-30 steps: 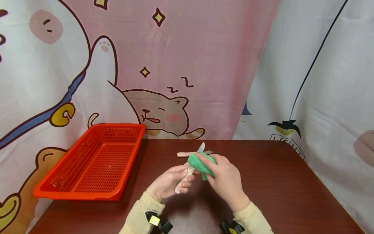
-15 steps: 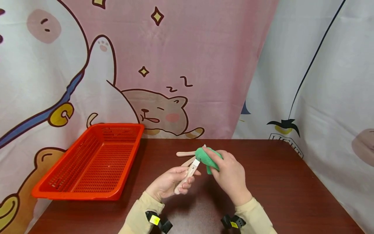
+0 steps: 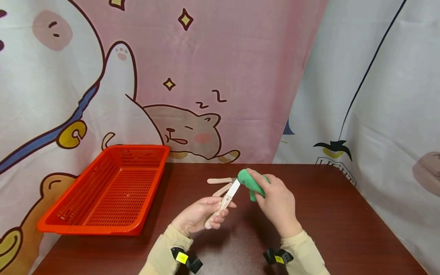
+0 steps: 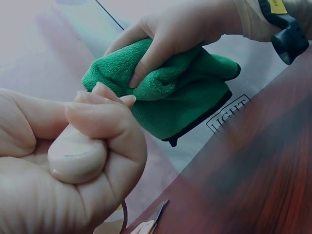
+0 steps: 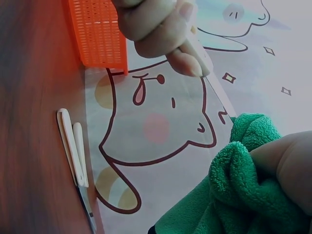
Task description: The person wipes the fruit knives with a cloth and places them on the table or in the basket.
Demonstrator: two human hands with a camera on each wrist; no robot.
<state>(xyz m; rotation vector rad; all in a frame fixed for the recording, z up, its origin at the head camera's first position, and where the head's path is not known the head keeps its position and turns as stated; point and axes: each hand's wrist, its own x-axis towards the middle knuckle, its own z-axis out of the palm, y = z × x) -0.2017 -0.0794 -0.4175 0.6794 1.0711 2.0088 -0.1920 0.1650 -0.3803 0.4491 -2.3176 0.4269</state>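
My left hand (image 3: pixel 203 214) grips a folding knife (image 3: pixel 223 202) by its pale handle, blade out and slanting up to the right. In the left wrist view the butt of the handle (image 4: pixel 78 156) pokes from the curled fingers. A green cloth (image 3: pixel 249 181) with a dark edge is pinched in my right hand (image 3: pixel 278 204), bunched over the tip of the blade. The right wrist view shows the blade (image 5: pixel 222 100) running into the folds of the cloth (image 5: pixel 243 180); its very tip is hidden there. Two more pale-handled knives (image 5: pixel 73 151) lie on the table behind.
An orange-red plastic basket (image 3: pixel 137 214) with perforated sides stands at the left of the dark brown table (image 3: pixel 326 217). Behind the table hangs a cartoon-printed cloth backdrop (image 3: pixel 247 76). Black cameras are strapped at both wrists.
My right hand has slid the green cloth up and right along the blade, from near the handle to the tip, baring the blade. My left hand has stayed almost still.
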